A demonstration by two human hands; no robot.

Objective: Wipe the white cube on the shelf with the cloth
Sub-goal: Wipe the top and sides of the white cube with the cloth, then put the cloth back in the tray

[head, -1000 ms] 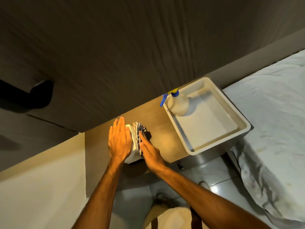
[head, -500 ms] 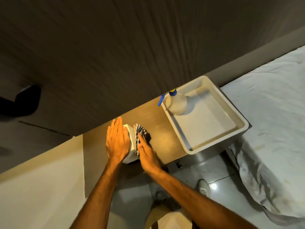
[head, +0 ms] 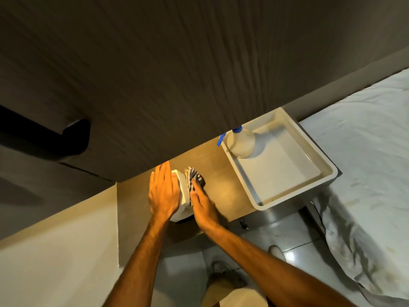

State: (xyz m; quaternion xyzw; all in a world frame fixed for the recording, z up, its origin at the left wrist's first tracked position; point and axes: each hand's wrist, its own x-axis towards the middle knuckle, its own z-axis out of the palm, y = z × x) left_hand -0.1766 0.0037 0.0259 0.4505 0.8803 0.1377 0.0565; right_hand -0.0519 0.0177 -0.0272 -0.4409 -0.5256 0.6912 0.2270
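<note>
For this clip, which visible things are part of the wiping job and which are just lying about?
In the job:
white cube
striped cloth
left hand flat on the cube
right hand pressing the cloth to its side
shelf

Lying about:
spray bottle
white tray
bed sheet

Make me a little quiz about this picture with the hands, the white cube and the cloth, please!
1. True or false: the spray bottle stands inside the white tray.
2. Which hand presses the striped cloth against the white cube?
A. left hand
B. right hand
C. neither
3. Fill in: the left hand lies flat on the ____ of the cube.

Key:
1. True; it stands in the tray's far corner.
2. B; the cloth sits between the right hand and the cube's right side.
3. top.
</note>
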